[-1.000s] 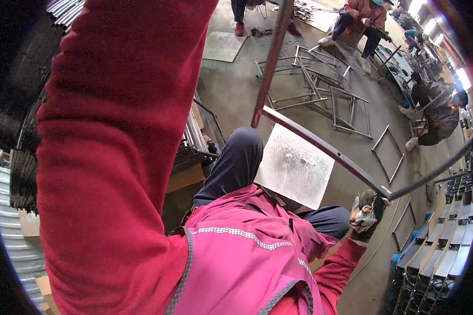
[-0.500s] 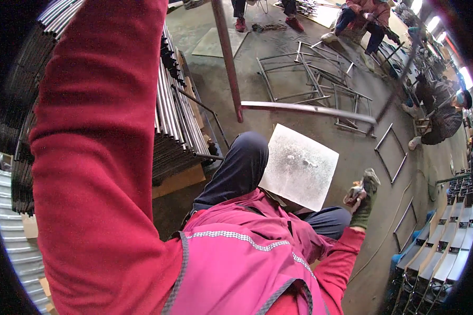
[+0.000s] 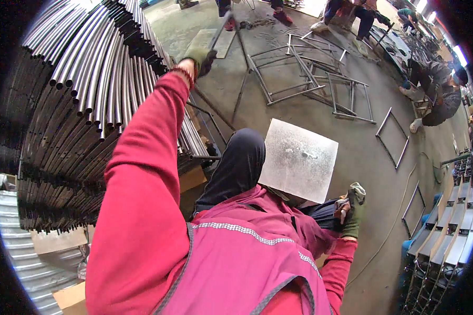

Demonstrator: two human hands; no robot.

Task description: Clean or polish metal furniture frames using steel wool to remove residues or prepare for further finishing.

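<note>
My left hand (image 3: pixel 201 59), in a green work glove, reaches out to the upper left, closed round a bar of a metal tube frame (image 3: pixel 218 34). Dark tubes of that frame slant down past my knee; its full outline is hard to make out. My right hand (image 3: pixel 353 212), also gloved in green, is low beside my right thigh. Bunched in its fingers is a crumpled rag (image 3: pixel 342 207), brownish and pale. Between my knees rests a square white board (image 3: pixel 298 160) with dark speckles and a worn patch in its middle.
Stacked metal tubes (image 3: pixel 97 68) rise close on my left. Several tube frames (image 3: pixel 312 79) lie piled on the floor ahead, with a single frame (image 3: pixel 393 138) to their right. A rack of metal parts (image 3: pixel 441 226) stands at right. A co-worker (image 3: pixel 433 97) sits far right; others are beyond.
My left arm has come down and stretched forward, and the tube frame has swung from in front of me to the left. My right hand with the rag has moved slightly left.
</note>
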